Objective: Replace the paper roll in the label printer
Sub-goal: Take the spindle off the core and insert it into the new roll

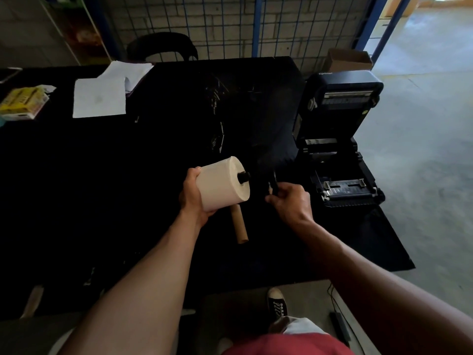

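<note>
Paper roll (223,185) sits gripped in my left fingers (192,193), spindle through it, right fingers (275,198) pinching a black end piece (271,184) to fit next, before loading the open printer (340,160)

White paper sheets (99,98) lie at the bench's (76,175) far left; a yellow packet (23,102) beside them; a cardboard box (348,60) on the floor.

Bare forearms, red shorts (286,344), black sneaker (277,302) (white laces).

One paper roll (222,184), one cardboard core (239,226), one printer (337,139), two paper sheets (99,97).
</note>
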`<state>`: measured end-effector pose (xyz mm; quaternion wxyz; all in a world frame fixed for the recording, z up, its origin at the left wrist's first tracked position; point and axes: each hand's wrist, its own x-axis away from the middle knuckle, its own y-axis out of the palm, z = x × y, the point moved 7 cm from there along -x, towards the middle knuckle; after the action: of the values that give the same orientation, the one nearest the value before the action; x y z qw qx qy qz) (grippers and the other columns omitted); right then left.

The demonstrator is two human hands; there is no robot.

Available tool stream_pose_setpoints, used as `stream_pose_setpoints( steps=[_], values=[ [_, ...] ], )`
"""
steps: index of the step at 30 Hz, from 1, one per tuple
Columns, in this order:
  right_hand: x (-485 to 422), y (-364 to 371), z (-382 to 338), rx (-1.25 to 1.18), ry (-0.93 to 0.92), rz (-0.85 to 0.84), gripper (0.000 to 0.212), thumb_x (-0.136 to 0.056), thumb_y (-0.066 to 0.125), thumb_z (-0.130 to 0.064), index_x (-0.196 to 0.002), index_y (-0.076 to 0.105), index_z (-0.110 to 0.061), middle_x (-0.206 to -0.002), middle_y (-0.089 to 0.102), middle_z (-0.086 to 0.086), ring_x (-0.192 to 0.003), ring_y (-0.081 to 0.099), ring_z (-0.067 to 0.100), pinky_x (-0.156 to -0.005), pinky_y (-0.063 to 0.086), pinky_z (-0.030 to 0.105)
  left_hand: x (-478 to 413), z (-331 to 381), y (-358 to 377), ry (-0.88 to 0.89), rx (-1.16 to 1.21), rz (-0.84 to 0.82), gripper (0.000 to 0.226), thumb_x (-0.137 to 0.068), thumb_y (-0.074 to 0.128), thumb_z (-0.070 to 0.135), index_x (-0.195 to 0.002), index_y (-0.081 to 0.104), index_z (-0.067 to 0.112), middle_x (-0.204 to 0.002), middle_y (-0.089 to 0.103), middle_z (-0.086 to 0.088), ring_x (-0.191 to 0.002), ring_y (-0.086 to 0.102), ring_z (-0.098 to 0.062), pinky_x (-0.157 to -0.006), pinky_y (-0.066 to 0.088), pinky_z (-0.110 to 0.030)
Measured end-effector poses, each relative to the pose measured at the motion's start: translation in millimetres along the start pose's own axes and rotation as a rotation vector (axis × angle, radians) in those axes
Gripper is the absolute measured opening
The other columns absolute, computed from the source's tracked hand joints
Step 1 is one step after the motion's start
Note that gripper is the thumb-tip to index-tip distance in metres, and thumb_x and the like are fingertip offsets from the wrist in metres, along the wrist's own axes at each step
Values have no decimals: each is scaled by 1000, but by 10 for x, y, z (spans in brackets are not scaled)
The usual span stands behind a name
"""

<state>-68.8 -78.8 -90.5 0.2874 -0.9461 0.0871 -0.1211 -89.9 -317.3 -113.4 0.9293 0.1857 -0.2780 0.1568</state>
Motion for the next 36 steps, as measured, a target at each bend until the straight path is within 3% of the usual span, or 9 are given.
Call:
stream_pose_setpoints(
  steps=[5,9,12,15,19,25,28,30,36],
  values=[
    [15,63,-574,-42,-184,-69,15,-95,63,-19,-96,77,-23,-72,69,-2,-62,58,4,-57,49,17,11,27,26,20,3,22,29,-83,55,50,-89,68,24,-96,68,-8,-85,67,-31,-71,52,-39],
    [-21,170,-553,-227,-114,-210,24,-96,58,-19,-100,80,-29,-93,78,10,-85,73,20,-84,62,46,65,72,43,30,-16,29,33,-83,55,52,-92,68,23,-93,69,-9,-81,68,-31,-68,53,-37],
    [-23,181,-550,-346,-114,-266,24,-98,59,-13,-109,78,-23,-103,77,1,-98,73,18,-90,61,41,113,102,84,44,-16,13,32,-85,55,51,-90,67,22,-92,69,-10,-79,68,-30,-67,53,-36],
    [8,115,-574,-438,-128,-268,28,-91,71,-8,-117,75,-19,-101,76,-3,-94,73,11,-80,60,27,163,135,112,42,-6,-14,29,-87,53,49,-87,65,22,-86,67,-7,-77,66,-28,-68,51,-35],
    [-25,52,-628,-345,-151,-289,28,-76,85,-4,-91,72,-25,-85,67,-3,-68,67,6,-58,52,15,208,189,159,57,-49,-50,44,-71,61,55,-96,69,21,-94,69,-11,-83,68,-34,-69,53,-41],
    [-54,6,-587,-305,-103,-295,28,-78,84,-8,-100,72,-18,-88,66,2,-74,67,15,-58,52,16,269,221,193,101,-84,11,38,-79,63,49,-96,69,16,-94,71,-13,-84,71,-34,-71,58,-45],
    [-17,97,-453,-502,28,-268,17,-87,76,-26,-102,73,-17,-100,75,6,-94,72,20,-75,57,27,306,231,190,111,-83,135,30,-79,70,46,-82,64,17,-86,70,-10,-74,71,-28,-67,60,-40],
    [13,149,-359,-554,107,-212,34,-86,72,-44,-106,72,-17,-106,75,5,-101,70,22,-85,58,37,347,218,206,138,-90,194,32,-78,73,46,-78,61,16,-83,69,-7,-71,69,-25,-65,59,-37],
    [120,310,-310,-647,258,-200,117,-46,67,-93,-129,51,-12,-118,67,9,-102,69,27,-81,57,50,500,179,362,277,-155,235,57,-62,73,60,-84,74,7,-81,75,-8,-69,73,-25,-67,63,-42]
  ],
)
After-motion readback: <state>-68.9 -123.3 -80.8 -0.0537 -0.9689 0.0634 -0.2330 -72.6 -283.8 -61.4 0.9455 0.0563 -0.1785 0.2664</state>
